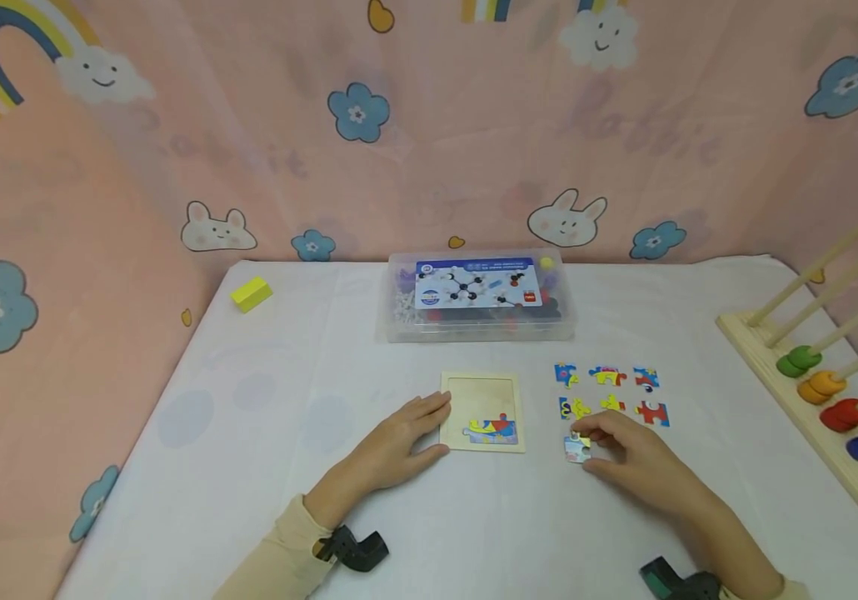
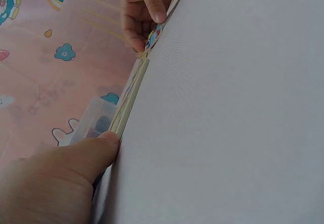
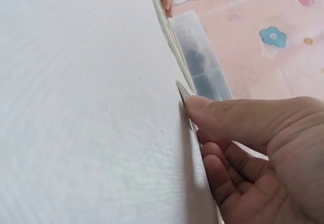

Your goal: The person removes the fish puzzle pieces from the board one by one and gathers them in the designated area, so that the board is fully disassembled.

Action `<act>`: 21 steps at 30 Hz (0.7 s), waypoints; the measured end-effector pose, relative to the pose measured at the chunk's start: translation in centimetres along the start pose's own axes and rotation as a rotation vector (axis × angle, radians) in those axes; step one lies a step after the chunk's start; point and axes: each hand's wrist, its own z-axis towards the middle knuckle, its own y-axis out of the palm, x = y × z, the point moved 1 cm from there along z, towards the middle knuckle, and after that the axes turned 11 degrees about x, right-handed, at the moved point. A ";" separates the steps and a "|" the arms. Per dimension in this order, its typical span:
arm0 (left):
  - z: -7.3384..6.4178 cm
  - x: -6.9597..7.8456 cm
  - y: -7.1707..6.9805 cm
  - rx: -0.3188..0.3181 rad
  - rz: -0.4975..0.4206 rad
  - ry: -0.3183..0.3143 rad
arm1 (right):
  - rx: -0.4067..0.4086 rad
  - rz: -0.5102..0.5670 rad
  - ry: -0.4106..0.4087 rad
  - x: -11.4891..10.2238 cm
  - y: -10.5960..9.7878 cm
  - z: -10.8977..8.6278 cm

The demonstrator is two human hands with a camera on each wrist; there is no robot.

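A square wooden puzzle tray [image 1: 479, 400] lies on the table, with joined puzzle pieces [image 1: 492, 430] in its lower right corner. My left hand [image 1: 402, 437] rests against the tray's left side, fingers extended and thumb at the edge; the left wrist view shows that thumb [image 2: 106, 142] on the frame. To the right of the tray, my right hand [image 1: 627, 458] pinches a pale blue and yellow puzzle piece [image 1: 576, 448] between thumb and fingers. In the right wrist view, the piece [image 3: 181, 90] appears edge-on and tilted at the thumb tip.
Loose puzzle pieces [image 1: 608, 376] lie in two rows just beyond my right hand. A clear plastic box [image 1: 477, 325] with a molecule label stands at the back. A yellow block [image 1: 251, 294] sits back left, and a wooden peg rack [image 1: 789, 400] with coloured rings stands at right.
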 end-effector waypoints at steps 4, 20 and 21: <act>0.0 0.0 0.0 -0.004 0.009 0.000 | 0.006 -0.023 -0.016 0.1 0.3 -0.1; -0.1 -0.3 0.2 -0.002 0.001 -0.004 | 0.037 -0.035 -0.054 0.1 0.6 -0.2; -0.1 -0.2 0.2 0.000 0.000 -0.004 | 0.049 -0.032 -0.061 0.1 0.6 -0.2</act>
